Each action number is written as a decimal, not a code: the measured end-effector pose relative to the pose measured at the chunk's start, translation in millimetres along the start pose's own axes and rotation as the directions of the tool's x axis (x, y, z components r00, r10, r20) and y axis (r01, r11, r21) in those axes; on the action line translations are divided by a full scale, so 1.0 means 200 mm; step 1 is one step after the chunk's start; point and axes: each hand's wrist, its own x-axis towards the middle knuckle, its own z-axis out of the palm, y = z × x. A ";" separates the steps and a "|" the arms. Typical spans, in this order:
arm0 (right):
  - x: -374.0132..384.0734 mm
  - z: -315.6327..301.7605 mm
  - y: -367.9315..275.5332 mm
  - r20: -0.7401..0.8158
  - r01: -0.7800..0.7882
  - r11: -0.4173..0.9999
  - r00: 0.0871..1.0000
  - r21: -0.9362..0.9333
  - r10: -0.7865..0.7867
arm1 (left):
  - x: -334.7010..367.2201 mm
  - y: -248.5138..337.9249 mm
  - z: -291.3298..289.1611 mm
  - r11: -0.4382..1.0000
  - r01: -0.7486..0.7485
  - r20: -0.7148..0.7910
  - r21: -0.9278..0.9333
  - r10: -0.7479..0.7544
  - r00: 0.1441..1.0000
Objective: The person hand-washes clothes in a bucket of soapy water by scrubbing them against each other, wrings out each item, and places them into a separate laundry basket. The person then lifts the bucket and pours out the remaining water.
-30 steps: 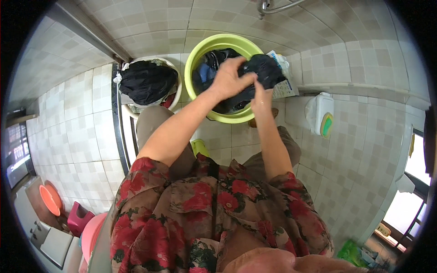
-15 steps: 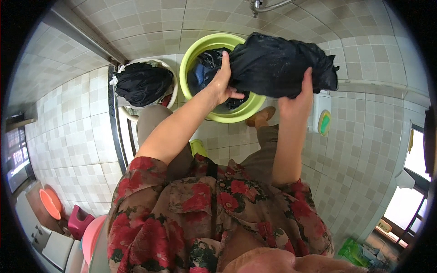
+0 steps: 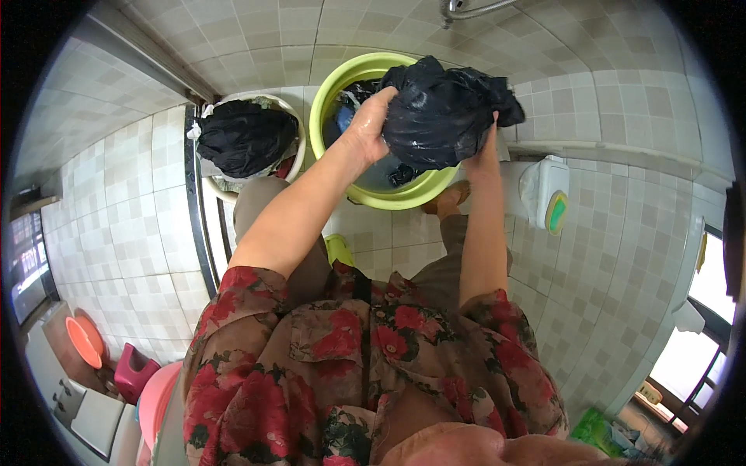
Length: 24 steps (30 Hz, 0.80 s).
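While the left hand [image 3: 368, 128] and right hand [image 3: 485, 149] grip the black cloth [image 3: 443, 113], it bunches shorter than before.

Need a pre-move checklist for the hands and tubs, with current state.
1. Left hand gripping the black cloth: ok, at its left part.
2. Right hand gripping it: ok, at its right part, thumb showing in front.
3. Black cloth clear of the green tub's water: cannot tell; it hides part of the tub.
4. No other cloth in the green tub: not ok; blue cloth and dark cloth are in there.
5. White tub free of cloth: not ok; a black heap covers most of its top.
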 end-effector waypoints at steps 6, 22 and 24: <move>0.09 0.00 0.29 0.127 -0.088 0.953 0.991 0.289 0.053 | -0.02 -0.08 -0.04 0.986 0.159 0.045 0.046 -0.161 0.986; 0.41 -0.12 0.00 0.141 -0.070 0.976 0.985 -0.207 0.101 | -0.05 -0.13 0.00 -0.061 -0.384 0.388 0.921 0.197 0.900; 0.49 -0.13 0.03 0.109 -0.135 0.880 0.973 -0.455 0.205 | -0.05 -0.13 0.00 -0.172 -0.326 0.356 0.930 0.193 0.914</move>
